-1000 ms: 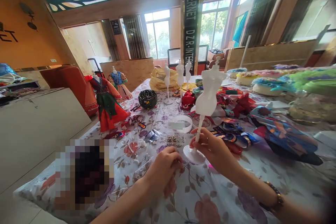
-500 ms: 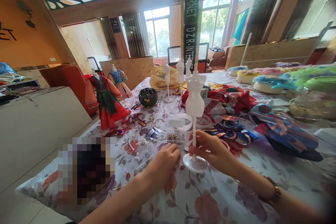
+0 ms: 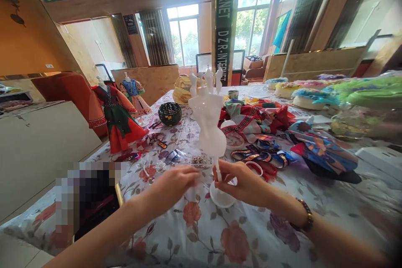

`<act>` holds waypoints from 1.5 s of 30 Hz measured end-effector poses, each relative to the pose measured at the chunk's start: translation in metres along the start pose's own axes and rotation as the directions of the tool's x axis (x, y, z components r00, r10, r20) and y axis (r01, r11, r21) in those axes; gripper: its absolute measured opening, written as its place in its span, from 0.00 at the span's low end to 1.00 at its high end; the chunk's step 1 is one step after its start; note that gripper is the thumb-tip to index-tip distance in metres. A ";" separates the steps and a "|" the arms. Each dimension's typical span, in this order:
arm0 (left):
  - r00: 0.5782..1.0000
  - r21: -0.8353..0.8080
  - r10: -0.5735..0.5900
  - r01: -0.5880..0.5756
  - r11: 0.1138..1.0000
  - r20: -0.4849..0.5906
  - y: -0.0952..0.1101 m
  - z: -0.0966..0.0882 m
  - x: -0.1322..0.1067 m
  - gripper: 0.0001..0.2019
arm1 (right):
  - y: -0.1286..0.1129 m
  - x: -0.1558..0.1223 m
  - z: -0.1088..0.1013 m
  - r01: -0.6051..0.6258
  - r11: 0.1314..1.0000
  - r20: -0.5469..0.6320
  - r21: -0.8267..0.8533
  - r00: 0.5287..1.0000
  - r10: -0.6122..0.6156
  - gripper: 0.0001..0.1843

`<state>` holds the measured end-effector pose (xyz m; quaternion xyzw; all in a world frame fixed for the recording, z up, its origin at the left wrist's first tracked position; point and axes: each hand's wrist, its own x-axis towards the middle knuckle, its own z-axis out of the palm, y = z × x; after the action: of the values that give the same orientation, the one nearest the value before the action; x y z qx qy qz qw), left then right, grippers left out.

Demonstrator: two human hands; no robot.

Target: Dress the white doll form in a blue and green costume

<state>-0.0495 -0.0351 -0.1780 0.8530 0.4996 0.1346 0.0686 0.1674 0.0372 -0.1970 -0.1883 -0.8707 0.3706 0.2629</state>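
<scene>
A small white plastic dress-form mannequin [image 3: 208,122] stands upright on its round base [image 3: 220,198] on the floral tablecloth [image 3: 238,238]. My right hand [image 3: 243,183] is closed round its thin pole just above the base. My left hand [image 3: 174,183] hovers just left of the base, blurred, with the fingers curled toward the pole; whether it holds anything is not visible. A small box of beads [image 3: 201,160] and strings of pearls [image 3: 147,169] lie just behind my left hand.
Two dressed mannequins, one in red and green [image 3: 117,121], stand at the left. A black basket [image 3: 170,113], more bare white mannequins [image 3: 209,79], colourful fabrics and ribbons [image 3: 266,134] and fluffy round pieces [image 3: 310,96] cover the far table. A pixelated patch [image 3: 86,201] lies near left.
My right hand has brought the white mannequin leftward and nearer to me, tilting it upright and setting its base on the cloth. My left hand has shifted left and lifted slightly.
</scene>
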 end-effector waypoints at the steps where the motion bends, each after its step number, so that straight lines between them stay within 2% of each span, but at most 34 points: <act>1: 0.997 0.025 0.076 -0.076 0.997 0.010 0.006 0.004 -0.001 0.17 | 0.000 0.000 -0.002 0.005 1.000 -0.002 -0.001 1.000 -0.005 0.03; 3: 0.980 0.083 0.189 -0.193 0.978 0.062 0.016 0.013 -0.005 0.21 | 0.000 0.000 -0.004 -0.006 1.000 -0.026 -0.014 1.000 0.005 0.04; 5: 0.972 0.137 0.220 -0.230 0.963 0.084 0.021 0.020 -0.011 0.22 | 0.001 0.001 -0.004 -0.027 0.999 -0.062 -0.043 0.998 0.024 0.05; 10: 0.974 0.248 0.208 -0.223 0.943 0.087 0.017 0.023 -0.021 0.23 | 0.004 0.002 0.002 -0.032 0.997 -0.082 -0.063 0.996 0.026 0.05; 15: 0.981 0.307 0.190 -0.191 0.932 0.033 0.010 0.022 -0.030 0.25 | 0.007 0.000 0.007 0.006 0.998 -0.054 -0.057 0.998 -0.009 0.05; 20: 0.996 0.394 0.087 -0.080 0.916 0.000 0.005 0.016 -0.041 0.22 | 0.004 0.000 0.010 0.020 0.998 -0.017 -0.067 1.000 -0.022 0.02; 22: 0.999 0.378 0.037 -0.022 0.926 -0.035 0.004 0.011 -0.041 0.18 | 0.001 0.000 0.011 0.038 0.996 0.019 -0.078 0.999 -0.036 0.02; 26: 0.989 0.297 -0.083 0.115 0.948 -0.119 0.001 0.000 -0.030 0.21 | -0.001 0.000 0.016 0.085 0.989 0.095 -0.123 0.993 -0.074 0.04; 29: 0.957 0.236 -0.232 0.269 0.934 -0.172 0.000 -0.006 -0.016 0.16 | 0.000 0.000 0.018 0.097 0.989 0.091 -0.113 0.992 -0.087 0.05; 32: 0.897 0.267 -0.404 0.439 0.858 -0.177 0.004 -0.010 -0.004 0.12 | -0.001 -0.001 0.017 0.112 0.987 0.098 -0.113 0.990 -0.101 0.05; 35: 0.868 0.302 -0.468 0.497 0.813 -0.169 0.007 -0.014 0.006 0.08 | -0.002 -0.001 0.017 0.119 0.979 0.089 -0.163 0.990 -0.106 0.06; 38: 0.873 0.286 -0.460 0.487 0.825 -0.160 0.009 -0.018 0.014 0.06 | -0.003 0.000 0.019 0.116 0.974 0.074 -0.196 0.992 -0.103 0.06; 41: 0.893 0.268 -0.412 0.447 0.853 -0.179 0.007 -0.022 0.024 0.10 | -0.002 0.000 0.021 0.121 0.972 0.064 -0.202 0.992 -0.110 0.06; 45: 0.937 0.223 -0.229 0.290 0.931 -0.264 -0.002 -0.021 0.042 0.15 | -0.002 0.000 0.021 0.123 0.974 0.064 -0.191 0.992 -0.113 0.07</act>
<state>-0.0380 0.0017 -0.1516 0.7587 0.6263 0.1575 -0.0853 0.1545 0.0242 -0.2083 -0.1513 -0.9191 0.2721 0.2415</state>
